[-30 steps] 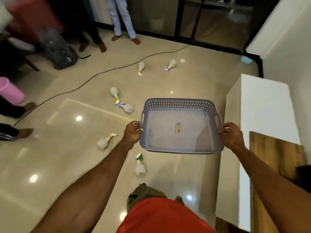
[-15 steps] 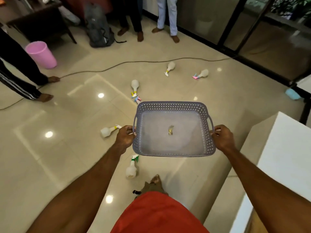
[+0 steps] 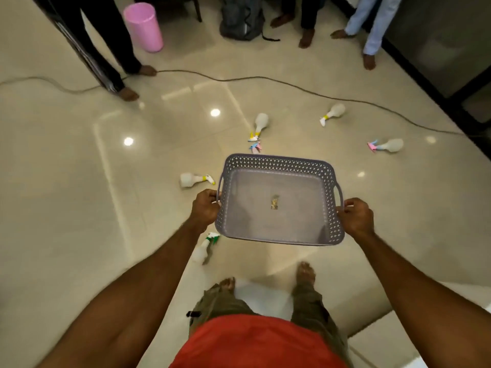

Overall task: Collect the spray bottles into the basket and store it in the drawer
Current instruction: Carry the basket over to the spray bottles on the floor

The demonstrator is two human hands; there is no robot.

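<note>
I hold a grey perforated basket [image 3: 279, 166] level in front of me, my left hand [image 3: 204, 207] on its left handle and my right hand [image 3: 354, 216] on its right handle. Only a small scrap lies inside it. Several white spray bottles lie on the tiled floor: one with a yellow collar [image 3: 192, 179] left of the basket, one with a green trigger [image 3: 204, 247] below its near left corner, one [image 3: 260, 124] beyond its far edge, one [image 3: 333, 112] further right, and a pink-nozzled one [image 3: 389, 146] at the right. A pink and blue nozzle [image 3: 255, 146] shows past the basket's rim.
A dark cable [image 3: 265, 82] runs across the floor beyond the bottles. A pink bin [image 3: 143, 26] and a dark backpack [image 3: 241, 19] stand at the back, among several people's legs [image 3: 111, 49]. A white cabinet corner [image 3: 398, 338] is at the lower right.
My view has swung left and downward; the white cabinet has slid to the lower right and my feet now show. The basket stays held in both hands.
</note>
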